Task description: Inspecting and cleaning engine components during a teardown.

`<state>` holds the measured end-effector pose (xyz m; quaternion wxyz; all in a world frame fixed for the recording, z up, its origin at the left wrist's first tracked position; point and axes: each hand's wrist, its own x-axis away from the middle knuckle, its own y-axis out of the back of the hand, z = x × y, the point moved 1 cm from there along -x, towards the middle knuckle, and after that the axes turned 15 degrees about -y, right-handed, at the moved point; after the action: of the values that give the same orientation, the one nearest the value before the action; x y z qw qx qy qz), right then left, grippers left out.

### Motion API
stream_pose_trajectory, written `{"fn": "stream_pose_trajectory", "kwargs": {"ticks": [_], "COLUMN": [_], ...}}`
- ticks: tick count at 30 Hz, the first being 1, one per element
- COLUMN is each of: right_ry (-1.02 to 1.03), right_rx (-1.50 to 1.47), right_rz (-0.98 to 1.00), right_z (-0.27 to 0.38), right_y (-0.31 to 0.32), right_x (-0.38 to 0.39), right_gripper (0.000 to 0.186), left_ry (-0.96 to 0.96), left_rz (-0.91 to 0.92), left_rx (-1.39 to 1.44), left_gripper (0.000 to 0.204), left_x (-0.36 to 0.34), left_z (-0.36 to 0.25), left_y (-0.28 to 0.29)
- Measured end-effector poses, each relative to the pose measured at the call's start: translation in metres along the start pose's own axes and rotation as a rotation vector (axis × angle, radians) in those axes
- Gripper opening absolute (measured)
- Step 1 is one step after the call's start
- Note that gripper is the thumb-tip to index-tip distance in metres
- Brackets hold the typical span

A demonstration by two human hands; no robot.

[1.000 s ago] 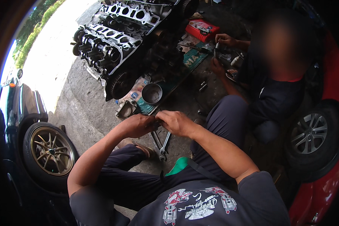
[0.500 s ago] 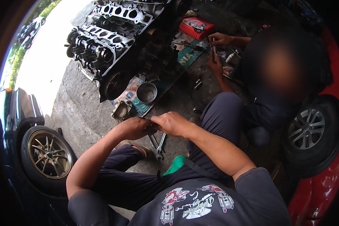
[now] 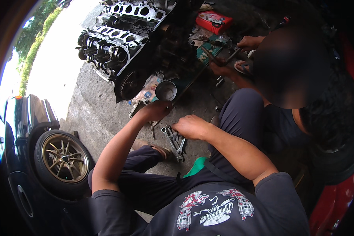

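My left hand (image 3: 156, 111) is at the near side of a round metal bowl (image 3: 157, 93), its fingers curled; a small dark thing shows at the fingertips, too small to name. To its right and nearer to me, my right hand (image 3: 192, 127) is closed with the fingers bent down, and what it may hold is hidden. Just left of and below the right hand, several wrenches (image 3: 181, 146) lie on the concrete floor between my feet. A gap separates my two hands.
A partly dismantled engine (image 3: 106, 53) stands ahead at the left. At right a co-worker's hands (image 3: 224, 70) hold metal parts near a red plastic bottle (image 3: 214, 22). A dark car with a bronze wheel (image 3: 65, 158) is on my left, a red car (image 3: 336, 200) on my right.
My hands, together half a second ago, have parted; the left has gone forward toward the bowl. More wrenches show beneath. The co-worker's hands have shifted and the view has turned slightly.
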<state>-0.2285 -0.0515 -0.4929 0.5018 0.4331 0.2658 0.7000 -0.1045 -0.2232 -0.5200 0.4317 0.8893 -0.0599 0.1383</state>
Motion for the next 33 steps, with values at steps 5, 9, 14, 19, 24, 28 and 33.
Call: {"fn": "stream_pose_trajectory", "kwargs": {"ticks": [5,9,14,19,24,28,33], "right_ry": [0.044,0.053,0.066,0.053,0.058,0.15,0.05], "right_rx": [0.004,0.008,-0.016,-0.023,-0.095,-0.302,-0.498], "right_rz": [-0.007,0.012,-0.016,0.0,-0.162,-0.546,-0.991], "right_z": [0.011,0.02,0.019,0.014,0.008,-0.002,-0.015], "right_y": [0.003,0.006,0.007,0.01,0.023,0.046,0.05], "right_x": [0.003,0.006,0.008,0.014,0.033,0.078,0.182], "right_gripper": [0.012,0.012,0.013,0.014,0.014,0.012,0.027], "left_ry": [-0.007,0.227,0.331,0.191,-0.057,-0.245,-0.339], "left_rz": [-0.285,-0.63,-0.577,-0.621,-0.174,-0.31,0.01], "left_rx": [0.013,0.31,0.306,0.211,-0.077,0.225,-0.467], "left_gripper": [0.027,0.032,0.04,0.035,0.015,0.016,0.02], "left_x": [-0.039,-0.05,-0.048,-0.046,-0.039,-0.025,-0.021], "left_z": [0.048,0.07,0.093,0.107,0.126,0.139,0.145], "left_y": [-0.021,-0.054,-0.077,-0.107,-0.164,-0.2,-0.21]}}
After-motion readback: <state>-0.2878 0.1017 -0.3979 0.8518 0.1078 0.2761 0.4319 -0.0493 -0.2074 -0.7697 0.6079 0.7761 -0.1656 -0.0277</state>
